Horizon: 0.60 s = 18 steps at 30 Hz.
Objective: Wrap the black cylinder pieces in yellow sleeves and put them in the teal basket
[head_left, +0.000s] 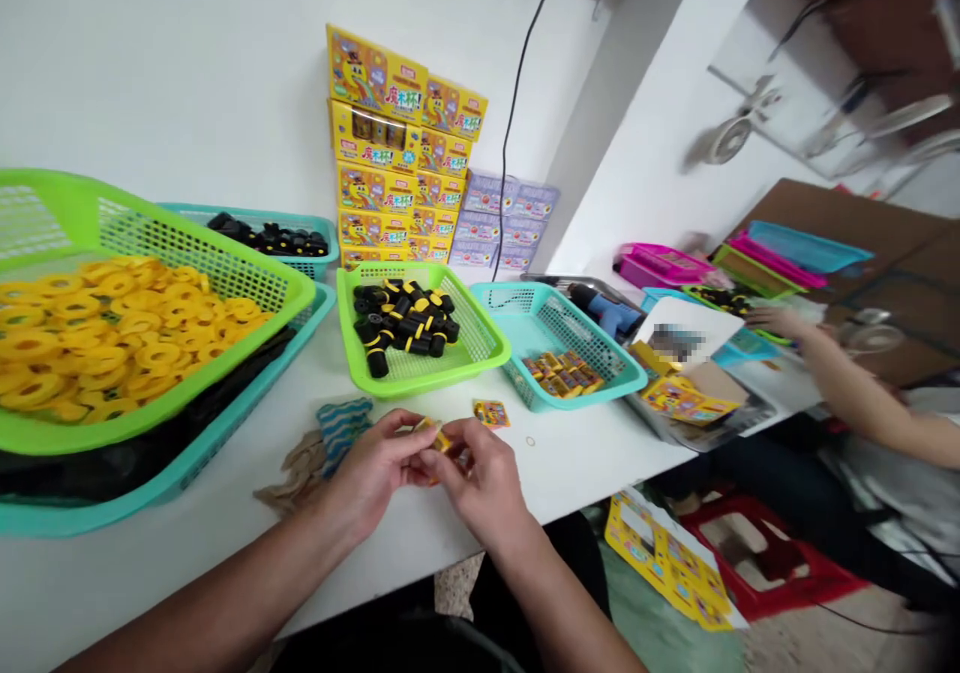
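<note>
Left hand, right hand curled, pinching small yellow packet, green mesh basket ahead on white bench

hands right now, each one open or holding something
Left hand: closed, pinching a small yellow piece.
Right hand: closed, pinching the same piece.

A yellow packet at lower centre; at left, yellow rings in a lime-green mesh basket; at centre, black-and-yellow rolls.

White wall, hanging black cable, red plastic stool
</note>
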Motion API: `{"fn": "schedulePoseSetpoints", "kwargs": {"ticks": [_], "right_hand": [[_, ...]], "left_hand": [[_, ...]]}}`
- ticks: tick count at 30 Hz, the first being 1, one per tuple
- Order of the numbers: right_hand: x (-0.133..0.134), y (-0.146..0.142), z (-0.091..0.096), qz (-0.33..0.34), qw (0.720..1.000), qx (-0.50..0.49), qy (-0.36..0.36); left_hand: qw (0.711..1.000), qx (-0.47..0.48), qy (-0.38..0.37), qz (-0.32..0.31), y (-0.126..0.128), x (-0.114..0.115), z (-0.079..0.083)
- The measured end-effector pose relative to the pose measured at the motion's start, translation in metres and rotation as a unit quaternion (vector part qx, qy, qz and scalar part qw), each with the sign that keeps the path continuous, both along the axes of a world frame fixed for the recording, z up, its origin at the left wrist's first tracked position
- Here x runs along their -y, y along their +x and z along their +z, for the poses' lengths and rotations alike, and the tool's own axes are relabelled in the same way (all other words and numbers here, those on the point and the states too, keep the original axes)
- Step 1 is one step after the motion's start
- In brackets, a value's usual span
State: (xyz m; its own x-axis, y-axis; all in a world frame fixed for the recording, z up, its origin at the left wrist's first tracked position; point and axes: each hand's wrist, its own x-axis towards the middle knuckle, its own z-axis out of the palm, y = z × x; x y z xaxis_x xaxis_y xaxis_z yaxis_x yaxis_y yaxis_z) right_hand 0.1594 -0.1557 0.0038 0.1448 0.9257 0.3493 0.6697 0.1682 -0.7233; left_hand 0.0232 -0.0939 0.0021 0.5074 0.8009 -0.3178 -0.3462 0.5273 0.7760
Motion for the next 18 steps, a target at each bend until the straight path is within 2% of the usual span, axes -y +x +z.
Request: {"fn": "schedulePoseSetpoints", "kwargs": {"ticks": [3,5,8,9,11,14,18], "right_hand": [[-0.006,0.011,0.018,-0.01,0.997,0.062,-0.049],[-0.018,0.032,0.033,-0.024,0.996,0.078,-0.033],[-0.05,0.082,0.057,-0.146,0.983,0.114,-0.016],[-0.064,0.1,0.064,-0.203,0.968,0.143,-0.039],[-0.094,0.131,0.073,-0.254,0.932,0.215,-0.141],[-0.134,0.156,0.072,-0.244,0.916,0.242,-0.208],[-0.161,0.156,0.054,-0.169,0.918,0.258,-0.251]], "left_hand": [[0.999,-0.006,0.028,-0.025,-0.001,0.001,0.005],[0.998,-0.032,0.045,-0.023,-0.002,0.001,0.007],[0.987,-0.117,0.106,0.0,-0.003,-0.002,0.006],[0.98,-0.146,0.134,0.0,-0.003,-0.003,0.005],[0.964,-0.197,0.181,-0.009,-0.002,-0.005,0.0],[0.938,-0.25,0.239,-0.016,0.0,-0.008,-0.009],[0.903,-0.289,0.319,0.002,0.0,-0.014,-0.021]]}}
